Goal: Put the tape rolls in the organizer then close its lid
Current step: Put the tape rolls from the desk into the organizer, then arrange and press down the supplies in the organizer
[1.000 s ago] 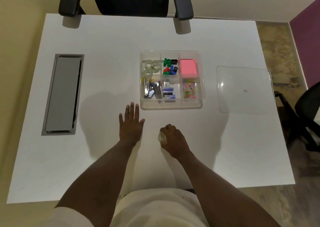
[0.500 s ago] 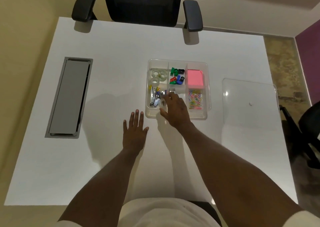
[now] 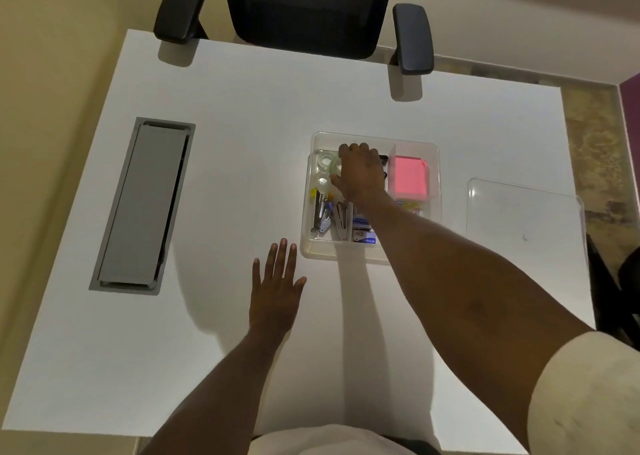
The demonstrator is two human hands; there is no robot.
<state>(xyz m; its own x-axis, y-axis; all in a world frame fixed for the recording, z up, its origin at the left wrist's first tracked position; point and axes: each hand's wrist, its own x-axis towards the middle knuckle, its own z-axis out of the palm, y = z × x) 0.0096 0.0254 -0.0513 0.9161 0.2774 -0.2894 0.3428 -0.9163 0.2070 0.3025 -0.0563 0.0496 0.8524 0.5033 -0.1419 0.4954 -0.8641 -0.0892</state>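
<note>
— What had changed since the frame a second before?

— The right hand had left the bare table in front of the person, where it was cupped over a tape roll, and had reached out over the clear organizer. It was now above the far-left compartment, palm down, fingers curled over the middle compartment's far edge. The left hand had stayed flat on the table, fingers spread, holding nothing.

— Was the right hand gripping the roll?

— I could not tell. The fingers hid whatever was beneath them, and no roll showed in the palm.

— And the tape rolls themselves?

— The tape rolls lay in that far-left compartment: small clear rings, glossy, flat on their sides, just beside the right thumb. At least two showed.

— The rest of the organizer?

— A pink sticky-note pad sat in the far-right compartment, staplers and staple boxes in the near ones. The transparent lid lay flat on the table, apart, to the right of the organizer.
</note>
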